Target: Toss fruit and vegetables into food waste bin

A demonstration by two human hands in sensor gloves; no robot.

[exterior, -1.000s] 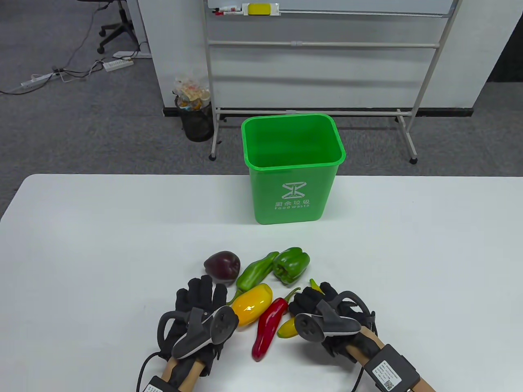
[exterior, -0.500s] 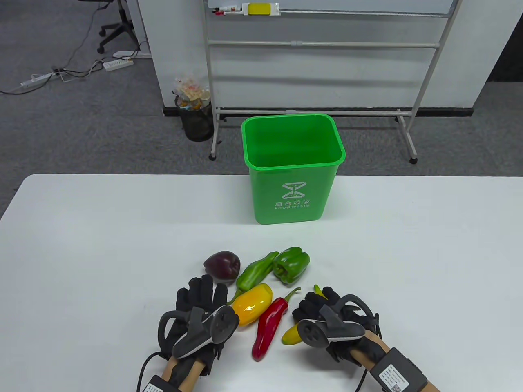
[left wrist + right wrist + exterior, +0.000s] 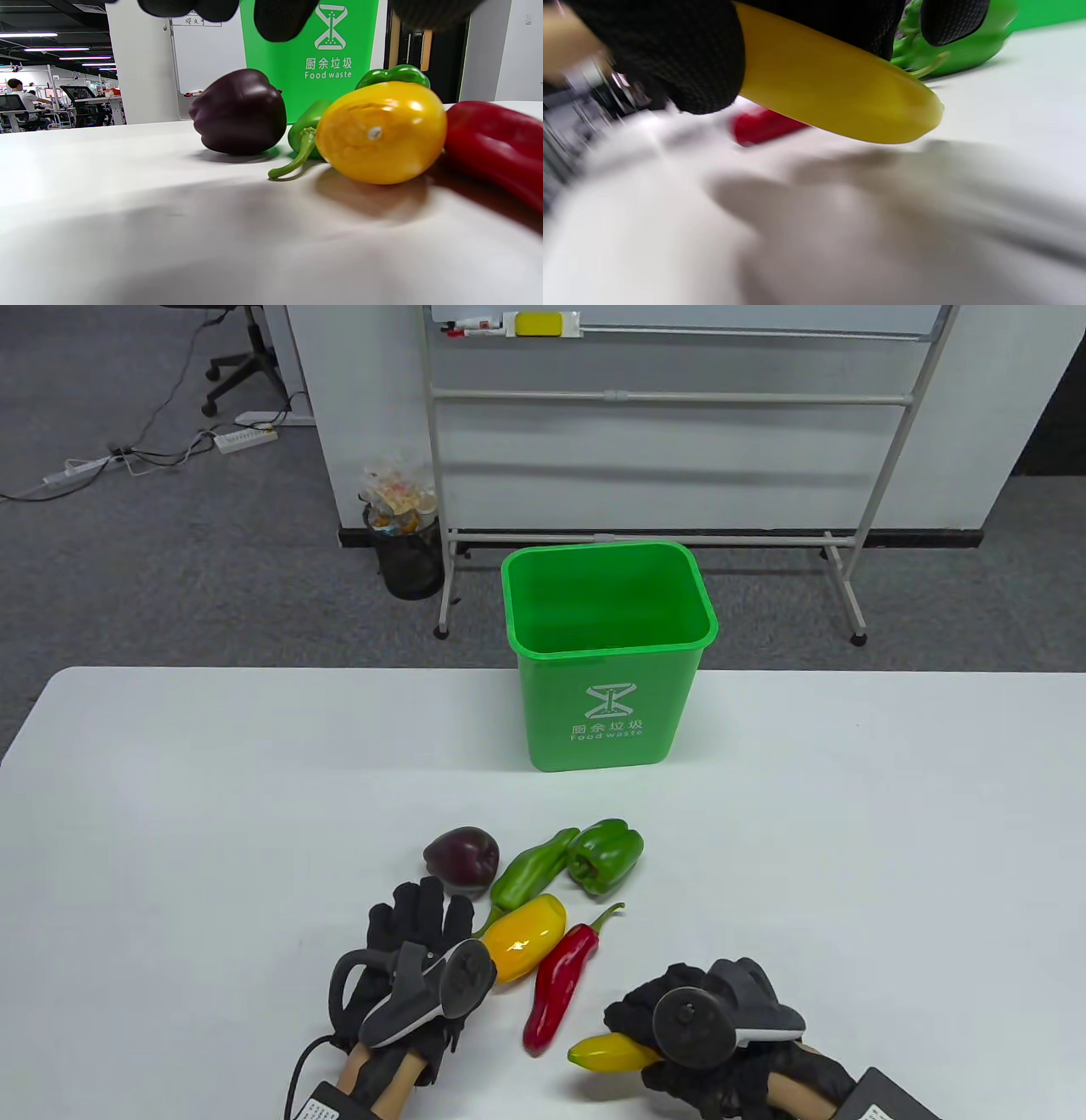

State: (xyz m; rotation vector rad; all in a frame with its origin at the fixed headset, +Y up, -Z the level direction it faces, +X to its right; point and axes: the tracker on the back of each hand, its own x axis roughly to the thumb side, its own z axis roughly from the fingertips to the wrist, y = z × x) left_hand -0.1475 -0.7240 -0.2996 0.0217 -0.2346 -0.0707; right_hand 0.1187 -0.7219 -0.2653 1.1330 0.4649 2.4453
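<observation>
While the yellow chili [image 3: 607, 1052] is held in the right hand [image 3: 721, 1044] at lower right, the left hand [image 3: 416, 959] lies flat, holding nothing. A slip is risked before the bin [image 3: 607, 678] at upper centre is reached.

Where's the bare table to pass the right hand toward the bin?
Bare table runs right of the green bell pepper up to the bin; likewise left of the purple pepper. Crowded between the hands: yellow pepper, red chili. Right hand grips a yellow chili.
</observation>
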